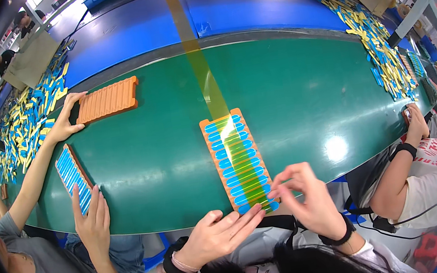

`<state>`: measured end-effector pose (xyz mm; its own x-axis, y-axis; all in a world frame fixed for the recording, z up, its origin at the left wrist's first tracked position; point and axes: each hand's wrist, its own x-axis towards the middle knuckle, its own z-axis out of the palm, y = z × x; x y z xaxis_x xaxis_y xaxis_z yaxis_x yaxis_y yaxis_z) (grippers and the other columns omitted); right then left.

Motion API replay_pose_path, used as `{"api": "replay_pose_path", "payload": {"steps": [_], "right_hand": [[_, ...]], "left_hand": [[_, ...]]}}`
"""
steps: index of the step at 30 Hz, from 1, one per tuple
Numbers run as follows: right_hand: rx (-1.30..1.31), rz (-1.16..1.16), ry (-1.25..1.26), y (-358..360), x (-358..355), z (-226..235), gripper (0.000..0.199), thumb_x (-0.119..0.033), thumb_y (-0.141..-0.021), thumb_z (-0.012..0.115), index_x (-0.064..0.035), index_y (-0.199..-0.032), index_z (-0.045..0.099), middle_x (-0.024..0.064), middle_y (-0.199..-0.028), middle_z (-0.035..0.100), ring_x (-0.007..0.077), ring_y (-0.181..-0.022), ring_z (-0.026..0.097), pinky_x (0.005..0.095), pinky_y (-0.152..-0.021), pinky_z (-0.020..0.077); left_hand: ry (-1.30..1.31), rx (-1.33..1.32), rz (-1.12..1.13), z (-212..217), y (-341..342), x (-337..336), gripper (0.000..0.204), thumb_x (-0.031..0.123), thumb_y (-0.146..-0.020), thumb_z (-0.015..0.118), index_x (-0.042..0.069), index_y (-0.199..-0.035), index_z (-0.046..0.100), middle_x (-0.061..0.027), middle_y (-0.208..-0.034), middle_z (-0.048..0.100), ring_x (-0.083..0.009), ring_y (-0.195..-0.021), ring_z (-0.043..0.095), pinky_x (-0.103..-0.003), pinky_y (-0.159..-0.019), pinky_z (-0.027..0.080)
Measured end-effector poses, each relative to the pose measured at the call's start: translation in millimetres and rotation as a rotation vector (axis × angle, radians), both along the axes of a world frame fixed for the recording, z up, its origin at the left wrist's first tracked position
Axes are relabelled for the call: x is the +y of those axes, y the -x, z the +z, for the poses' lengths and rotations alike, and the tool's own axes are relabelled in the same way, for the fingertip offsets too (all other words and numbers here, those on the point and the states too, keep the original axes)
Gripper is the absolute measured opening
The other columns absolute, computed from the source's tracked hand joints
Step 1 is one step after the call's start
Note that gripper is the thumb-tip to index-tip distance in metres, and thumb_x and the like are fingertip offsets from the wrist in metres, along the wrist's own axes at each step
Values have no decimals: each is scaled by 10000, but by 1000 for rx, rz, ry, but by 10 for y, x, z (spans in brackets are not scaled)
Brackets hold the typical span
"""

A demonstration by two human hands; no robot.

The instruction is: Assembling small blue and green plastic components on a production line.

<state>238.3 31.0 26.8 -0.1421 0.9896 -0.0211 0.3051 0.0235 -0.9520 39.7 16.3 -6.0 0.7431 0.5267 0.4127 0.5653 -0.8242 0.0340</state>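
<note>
An orange ribbed tray (223, 179) filled with a row of blue flat pieces lies in front of me. A strip of clear yellow tape (212, 92) runs down over its middle from the far side. My left hand (219, 240) has its fingers stretched out flat, the tips at the tape's near end. Beside the tray's near right corner is my right hand (309, 202), fingers bent and a little apart, the tips close to the tray edge. I see nothing held in it.
A co-worker at left touches an empty orange tray (108, 100) and a tray of blue pieces (75, 179). Heaps of blue and yellow pieces lie at left (32, 123) and right (377, 52) on the green table (302, 97). Another person sits at right.
</note>
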Motion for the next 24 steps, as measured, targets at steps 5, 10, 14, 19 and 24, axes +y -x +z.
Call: {"api": "replay_pose_path", "payload": {"steps": [5,10,14,19,24], "right_hand": [[-292,268,-9,74,91,128,241,-17,-800,502,12,-959,323,128,-788,570,240,-711,627,328,-592,463],[-372,307,-96,154,77,68,224,-19,-782,505,17,-929,340,154,-762,539,277,-641,608,357,-486,463],[-390,284,-140,120,66,160,224,-24,-785,503,16,-935,342,151,-823,508,266,-647,612,361,-489,466],[-402,332,-165,176,53,203,243,-35,-775,512,26,-946,351,154,-855,457,267,-651,601,372,-499,465],[-373,374,-107,207,91,227,256,-61,-782,495,46,-951,335,187,-886,416,335,-624,553,399,-508,463]], "left_hand": [[19,138,-52,132,-41,-61,331,113,-749,523,93,-1078,551,0,-1144,519,-74,-829,442,-212,-629,346],[492,-417,176,304,-6,241,353,-18,-660,561,60,-1004,568,-115,-892,543,-241,-849,519,-306,-698,428],[497,-730,539,338,-129,1170,646,252,-774,589,-1,-1266,256,-188,-1260,369,-267,-1107,414,-344,-872,376],[1355,-1198,476,314,13,2041,511,256,-833,535,-123,-1133,371,-205,-1105,495,-223,-940,546,-285,-795,445],[1111,-1224,397,204,-40,2130,270,148,-862,475,-90,-978,527,-126,-906,619,-147,-839,581,-248,-752,456]]}}
